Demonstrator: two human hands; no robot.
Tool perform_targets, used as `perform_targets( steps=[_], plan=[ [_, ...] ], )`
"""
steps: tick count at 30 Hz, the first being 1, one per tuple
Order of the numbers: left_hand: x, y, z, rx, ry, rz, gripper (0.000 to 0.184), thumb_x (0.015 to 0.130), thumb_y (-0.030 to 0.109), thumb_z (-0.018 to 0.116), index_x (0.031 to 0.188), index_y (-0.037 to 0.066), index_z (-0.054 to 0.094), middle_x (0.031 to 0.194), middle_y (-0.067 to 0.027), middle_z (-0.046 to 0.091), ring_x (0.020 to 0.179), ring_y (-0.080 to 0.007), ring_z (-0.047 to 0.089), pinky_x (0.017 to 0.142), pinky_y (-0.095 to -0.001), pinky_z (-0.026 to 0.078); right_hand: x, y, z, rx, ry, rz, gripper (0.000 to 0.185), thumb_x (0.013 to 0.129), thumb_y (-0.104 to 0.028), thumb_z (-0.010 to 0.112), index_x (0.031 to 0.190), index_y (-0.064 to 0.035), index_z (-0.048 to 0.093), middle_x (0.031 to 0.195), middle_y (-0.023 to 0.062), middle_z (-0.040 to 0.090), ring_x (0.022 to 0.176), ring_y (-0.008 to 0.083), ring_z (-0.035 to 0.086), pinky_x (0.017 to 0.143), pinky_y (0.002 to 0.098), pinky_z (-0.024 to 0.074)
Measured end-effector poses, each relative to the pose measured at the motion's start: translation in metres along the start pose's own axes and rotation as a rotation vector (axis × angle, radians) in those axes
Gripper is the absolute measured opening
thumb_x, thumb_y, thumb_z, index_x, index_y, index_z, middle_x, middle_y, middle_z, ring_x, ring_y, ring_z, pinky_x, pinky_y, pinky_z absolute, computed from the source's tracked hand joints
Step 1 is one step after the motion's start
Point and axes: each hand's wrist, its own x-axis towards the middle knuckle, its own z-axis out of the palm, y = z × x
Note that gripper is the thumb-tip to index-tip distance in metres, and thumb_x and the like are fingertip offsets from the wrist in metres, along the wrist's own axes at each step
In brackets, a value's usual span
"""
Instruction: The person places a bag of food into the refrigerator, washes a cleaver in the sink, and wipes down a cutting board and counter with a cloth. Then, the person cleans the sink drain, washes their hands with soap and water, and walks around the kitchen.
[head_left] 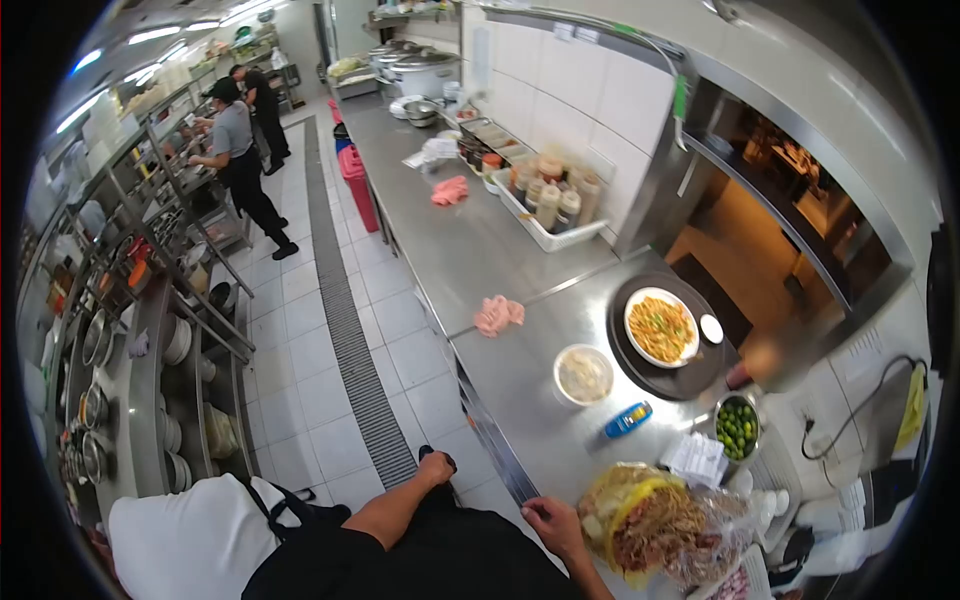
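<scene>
My left hand (pixel 435 467) hangs over the floor in front of my black apron (pixel 420 555), its fingers curled into a fist. Whatever may be inside that fist is hidden. Beside the counter's front edge, my right hand (pixel 552 522) has its fingers bent inward, with nothing visible in them. Nearest to it is a yellow-rimmed plastic bag of shredded food (pixel 655 530) on the steel counter (pixel 540 440). Farther in lie a blue handheld device (pixel 628 420) and a round tub of pale food (pixel 583 375). Beyond them, a white plate of noodle-like food (pixel 661 328) sits on a dark round tray (pixel 625 365).
A container of small green citrus (pixel 737 428) stands at the right. Pink cloths (pixel 498 315) and a basket of squeeze bottles (pixel 555 195) occupy the counter farther up. Two people (pixel 240 150) work across the aisle. A drain grate (pixel 345 330) runs along the tiled floor, beside shelving (pixel 190 330).
</scene>
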Motion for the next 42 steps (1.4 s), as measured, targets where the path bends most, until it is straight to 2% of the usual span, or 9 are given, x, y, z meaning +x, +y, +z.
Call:
perform_targets(
  steps=[5, 13, 21, 29, 31, 33, 35, 36, 42],
  plan=[
    [0.042, -0.032, -0.063, -0.028, 0.116, -0.042, 0.039, 0.083, 0.040, 0.062, 0.102, 0.006, 0.070, 0.104, -0.0174, 0.068, 0.099, -0.0353, 0.063, 0.088, -0.0417, 0.050, 0.071, -0.018, 0.044, -0.035, -0.008, 0.057, 0.021, 0.081, -0.021, 0.071, 0.091, -0.0028, 0.069, 0.077, 0.0079, 0.069, 0.070, 0.0134, 0.063, 0.066, 0.0276, 0.0492],
    [0.080, -0.115, -0.189, -0.160, 0.143, -0.059, 0.040, 0.086, 0.038, 0.056, 0.099, 0.003, 0.070, 0.096, -0.0204, 0.068, 0.095, -0.0361, 0.064, 0.087, -0.0446, 0.049, 0.231, -0.113, 0.145, -0.086, -0.201, -0.042, 0.021, 0.081, -0.022, 0.071, 0.091, -0.0033, 0.069, 0.080, 0.0090, 0.069, 0.073, 0.0177, 0.066, 0.067, 0.0298, 0.0511],
    [0.100, -0.187, -0.287, -0.526, 0.481, -0.261, 0.046, 0.086, 0.043, 0.051, 0.098, 0.003, 0.070, 0.091, -0.0232, 0.067, 0.093, -0.0383, 0.063, 0.085, -0.0440, 0.048, 0.351, -0.187, 0.222, -0.197, -0.437, -0.144, 0.022, 0.080, -0.023, 0.072, 0.092, -0.0045, 0.069, 0.080, 0.0083, 0.069, 0.074, 0.0160, 0.066, 0.066, 0.0283, 0.0505],
    [0.137, -0.231, -0.317, -0.552, 0.434, -0.424, 0.052, 0.084, 0.051, 0.052, 0.107, 0.007, 0.069, 0.110, -0.0183, 0.066, 0.106, -0.0373, 0.060, 0.093, -0.0424, 0.046, 0.461, -0.209, 0.305, -0.315, -0.862, -0.169, 0.037, 0.083, -0.037, 0.067, 0.105, -0.0069, 0.068, 0.090, 0.0111, 0.069, 0.084, 0.0218, 0.066, 0.077, 0.0312, 0.0503],
    [0.155, -0.267, -0.327, -0.582, 0.267, -0.487, 0.054, 0.083, 0.053, 0.053, 0.110, 0.008, 0.068, 0.116, -0.0176, 0.064, 0.110, -0.0366, 0.058, 0.095, -0.0413, 0.046, 0.496, -0.212, 0.320, -0.425, -0.942, -0.146, 0.039, 0.084, -0.043, 0.063, 0.107, -0.0120, 0.068, 0.102, 0.0107, 0.068, 0.096, 0.0265, 0.065, 0.084, 0.0349, 0.0500],
    [0.174, -0.300, -0.332, -0.497, 0.292, -0.525, 0.054, 0.083, 0.053, 0.054, 0.109, 0.009, 0.069, 0.112, -0.0178, 0.065, 0.108, -0.0358, 0.060, 0.093, -0.0416, 0.047, 0.535, -0.207, 0.335, -0.436, -0.952, -0.169, 0.039, 0.084, -0.043, 0.063, 0.107, -0.0123, 0.068, 0.102, 0.0106, 0.068, 0.096, 0.0269, 0.065, 0.084, 0.0355, 0.0502],
    [0.174, -0.314, -0.354, -0.529, 0.320, -0.545, 0.045, 0.084, 0.044, 0.057, 0.094, 0.002, 0.068, 0.072, -0.0107, 0.066, 0.063, -0.0225, 0.064, 0.064, -0.0371, 0.051, 0.582, -0.208, 0.348, -0.443, -0.960, -0.197, 0.039, 0.084, -0.044, 0.063, 0.107, -0.0127, 0.068, 0.102, 0.0105, 0.069, 0.096, 0.0273, 0.065, 0.083, 0.0360, 0.0503],
    [0.171, -0.316, -0.371, -0.632, 0.269, -0.601, 0.035, 0.085, 0.037, 0.060, 0.090, 0.003, 0.066, 0.065, -0.0083, 0.062, 0.053, -0.0189, 0.058, 0.050, -0.0338, 0.047, 0.608, -0.209, 0.357, -0.479, -0.984, -0.234, 0.039, 0.084, -0.044, 0.063, 0.107, -0.0130, 0.068, 0.101, 0.0105, 0.069, 0.095, 0.0275, 0.065, 0.083, 0.0365, 0.0505],
    [0.184, -0.332, -0.442, -0.981, 0.420, -0.712, 0.028, 0.084, 0.030, 0.060, 0.081, 0.003, 0.064, 0.062, -0.0058, 0.059, 0.050, -0.0169, 0.056, 0.047, -0.0318, 0.045, 0.746, -0.284, 0.411, -0.561, -0.950, -0.421, 0.038, 0.084, -0.040, 0.062, 0.108, -0.0114, 0.068, 0.097, 0.0118, 0.069, 0.091, 0.0275, 0.065, 0.081, 0.0370, 0.0507]
  ],
)
